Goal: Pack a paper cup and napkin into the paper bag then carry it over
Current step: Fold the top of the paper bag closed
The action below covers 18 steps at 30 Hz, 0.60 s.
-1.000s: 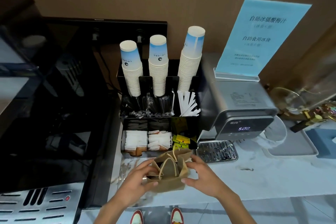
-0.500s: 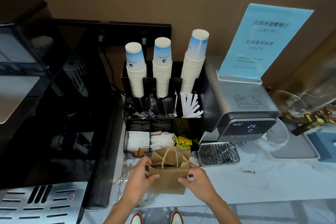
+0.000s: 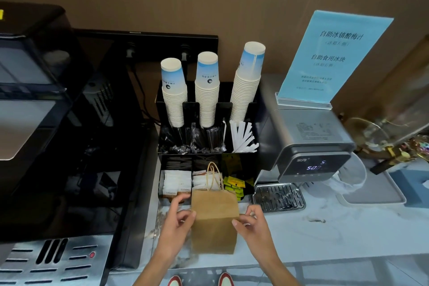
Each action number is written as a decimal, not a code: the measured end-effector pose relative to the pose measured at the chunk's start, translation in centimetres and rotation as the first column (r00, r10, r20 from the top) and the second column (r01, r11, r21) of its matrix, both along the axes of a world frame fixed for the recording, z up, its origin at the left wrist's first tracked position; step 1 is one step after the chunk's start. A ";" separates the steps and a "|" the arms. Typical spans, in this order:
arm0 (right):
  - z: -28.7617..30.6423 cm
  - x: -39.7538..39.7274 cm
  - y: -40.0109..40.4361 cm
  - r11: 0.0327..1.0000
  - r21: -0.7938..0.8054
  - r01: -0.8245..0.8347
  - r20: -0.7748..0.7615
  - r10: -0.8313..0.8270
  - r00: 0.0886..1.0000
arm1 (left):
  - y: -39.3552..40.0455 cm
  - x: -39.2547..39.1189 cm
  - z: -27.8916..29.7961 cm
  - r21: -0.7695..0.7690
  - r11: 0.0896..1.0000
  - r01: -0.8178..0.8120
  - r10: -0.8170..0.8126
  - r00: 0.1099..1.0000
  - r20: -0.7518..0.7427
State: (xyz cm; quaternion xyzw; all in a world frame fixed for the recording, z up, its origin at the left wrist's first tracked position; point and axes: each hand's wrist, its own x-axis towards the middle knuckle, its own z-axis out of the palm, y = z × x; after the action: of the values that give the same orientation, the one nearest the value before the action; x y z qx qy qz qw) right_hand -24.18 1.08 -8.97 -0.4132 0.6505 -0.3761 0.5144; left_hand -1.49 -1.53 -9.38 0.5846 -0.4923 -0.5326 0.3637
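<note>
A small brown paper bag (image 3: 214,220) with twine handles stands upright on the marble counter (image 3: 336,234), near its front edge. My left hand (image 3: 177,223) pinches the bag's left side and my right hand (image 3: 251,223) pinches its right side. Three stacks of white and blue paper cups (image 3: 207,90) stand upside down in a black organizer (image 3: 206,139) behind the bag. White napkin packs (image 3: 176,182) lie in the organizer's lower tray, just beyond my left hand. The bag's inside is hidden from here.
A black coffee machine (image 3: 69,146) fills the left side. A silver water dispenser (image 3: 308,144) with a drip grate (image 3: 278,197) stands to the right, with a blue sign (image 3: 332,58) on top. A grey tray (image 3: 376,190) lies further right. Straws (image 3: 243,137) and yellow sachets (image 3: 234,187) fill the organizer.
The bag went from squashed and tilted to standing upright with its handles up. Both hands slid down from its top to its sides.
</note>
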 end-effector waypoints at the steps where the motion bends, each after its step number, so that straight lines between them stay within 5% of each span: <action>1: -0.1 0.0 0.1 0.999 -0.048 -0.016 -0.072 0.013 0.997 | 0.1 0.0 0.2 -0.028 1.000 0.007 -0.007 1.000 0.013; 5: -0.2 0.1 0.5 0.968 -0.154 -0.197 -0.353 0.133 0.926 | 0.8 -0.1 0.7 -0.177 0.972 0.152 -0.111 0.969 0.223; 9: -0.3 0.7 0.6 0.910 -0.098 -0.403 -0.617 0.262 0.742 | 1.2 -0.6 0.5 -0.131 0.939 0.319 -0.230 0.861 0.453; 13: -0.7 1.0 1.2 0.906 -0.144 -0.398 -0.644 0.220 0.733 | 1.6 -0.8 -0.1 -0.080 0.925 0.372 -0.257 0.766 0.590; 18: -1.2 0.8 1.4 0.896 -0.223 -0.384 -0.687 0.135 0.714 | 2.0 -0.5 -0.7 -0.238 0.898 0.369 -0.128 0.739 0.662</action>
State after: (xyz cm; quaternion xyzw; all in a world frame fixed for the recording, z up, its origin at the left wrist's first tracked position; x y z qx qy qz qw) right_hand -23.43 2.43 -10.15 -0.6914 0.6454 -0.2393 0.2196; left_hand -2.01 0.48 -10.08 0.5807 -0.7476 -0.2523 0.2006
